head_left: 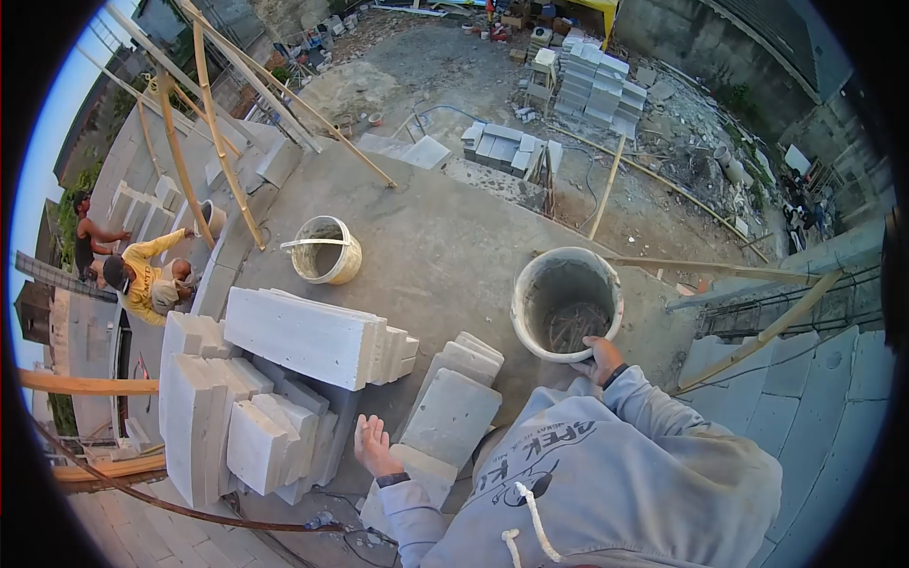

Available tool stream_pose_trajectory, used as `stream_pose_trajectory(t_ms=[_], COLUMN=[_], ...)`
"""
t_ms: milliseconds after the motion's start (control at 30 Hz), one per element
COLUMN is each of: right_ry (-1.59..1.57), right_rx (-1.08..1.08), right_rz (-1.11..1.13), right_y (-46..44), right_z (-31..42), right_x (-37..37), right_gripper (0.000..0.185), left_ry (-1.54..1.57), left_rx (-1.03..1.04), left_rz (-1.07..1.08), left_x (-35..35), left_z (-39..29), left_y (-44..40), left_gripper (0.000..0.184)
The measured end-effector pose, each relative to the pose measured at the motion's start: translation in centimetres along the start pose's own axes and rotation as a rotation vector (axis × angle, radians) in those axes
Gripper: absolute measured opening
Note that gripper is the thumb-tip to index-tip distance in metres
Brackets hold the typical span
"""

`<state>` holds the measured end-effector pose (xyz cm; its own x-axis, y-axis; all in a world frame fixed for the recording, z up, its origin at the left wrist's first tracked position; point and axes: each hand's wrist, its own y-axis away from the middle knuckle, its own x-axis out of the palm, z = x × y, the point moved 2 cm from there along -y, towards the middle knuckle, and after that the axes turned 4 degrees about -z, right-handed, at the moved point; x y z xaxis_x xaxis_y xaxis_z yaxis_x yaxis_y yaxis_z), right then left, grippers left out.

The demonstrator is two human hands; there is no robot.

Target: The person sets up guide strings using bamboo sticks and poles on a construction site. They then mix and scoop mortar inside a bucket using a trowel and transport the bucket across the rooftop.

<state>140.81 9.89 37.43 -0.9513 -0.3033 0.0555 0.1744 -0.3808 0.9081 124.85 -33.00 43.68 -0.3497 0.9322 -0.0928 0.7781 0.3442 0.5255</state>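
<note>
My right hand (602, 360) grips the rim of a large round bucket (520, 327), whose inside is coated grey with some residue at the bottom. With its palm up and fingers apart, my left hand (376, 447) holds nothing. It is between a stack of pale blocks (294, 333) on the left and a few blocks (453, 417) on the right. A second, smaller bucket (343, 260) with a white handle stands on the concrete floor beyond the block stack.
Two people, one in a yellow shirt (145, 275), are at a block wall on the left. Bamboo poles (216, 147) lean there. Beyond the floor edge lie block piles (592, 85) on lower ground. Wooden bars (720, 268) cross at the right.
</note>
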Motion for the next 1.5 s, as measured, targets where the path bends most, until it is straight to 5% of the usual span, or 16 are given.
stream_pose_trajectory(t_ms=[200, 400, 567, 800, 867, 933, 1000, 1133, 1200, 1267, 1333, 1433, 1500], right_ry=[0.073, 0.129, 0.078, 0.196, 0.238, 0.244, 0.265, 0.083, 0.052, 0.233, 0.229, 0.385, 0.499], right_rx=[0.105, 0.018, 0.028, 0.112, 0.121, 0.102, 0.074, -0.129, -0.296, -0.538, -0.730, -1.208, -1.245], right_rz=[0.061, 0.192, 0.179, -0.038, -0.104, -0.134, -0.138, 0.130, 0.422, 0.770, 1.025, 1.064, 1.047], right_y=[-8.8, -10.5, -11.4, -9.5, -10.1, -10.7, -13.1, -13.5, -13.1, -8.4, -2.1, 4.5, 4.3], right_z=[12.0, 20.0, 23.3, 27.5, 28.5, 29.2, 29.7, 37.2, 44.5, 51.5, 56.0, 55.7, 53.0], right_x=[5.6, 8.3, 8.1, 7.1, 8.0, 10.8, 13.8, 31.3, 45.9, 60.7, 72.7, 80.2, 80.9], right_gripper=[0.039, 0.034, 0.034, 0.032, 0.031, 0.030, 0.029, 0.030, 0.045, 0.078, 0.097, 0.082, 0.080], left_ry=[0.053, -0.339, -0.364, -0.273, -0.297, -0.664, -0.700, -0.433, 0.731, -0.123, -0.162, -0.093, -0.032], left_rx=[-0.025, 0.234, 0.121, -0.355, -0.668, -0.652, -0.691, -0.447, -0.756, -0.329, -0.096, -0.044, -0.060], left_rz=[0.005, 0.484, 0.449, 0.030, 0.161, 0.110, 0.235, 0.256, 0.796, 0.082, 0.134, 0.017, 0.000], left_x=[15.7, 32.0, 31.1, 23.7, 19.9, 22.0, 22.1, 25.0, 24.6, 33.1, 33.6, 34.7, 34.6], left_z=[-2.2, -6.1, -2.1, 6.2, 11.3, 9.6, 10.6, 10.6, 10.1, -8.5, -11.8, -19.1, -19.5], left_y=[-0.5, 1.6, -4.2, -7.3, -9.8, -8.3, -11.5, -22.9, -32.5, -28.2, -33.0, -32.3, -32.4], left_gripper=[0.051, 0.047, 0.043, 0.030, 0.021, 0.020, 0.024, 0.030, 0.033, 0.049, 0.050, 0.050, 0.050])
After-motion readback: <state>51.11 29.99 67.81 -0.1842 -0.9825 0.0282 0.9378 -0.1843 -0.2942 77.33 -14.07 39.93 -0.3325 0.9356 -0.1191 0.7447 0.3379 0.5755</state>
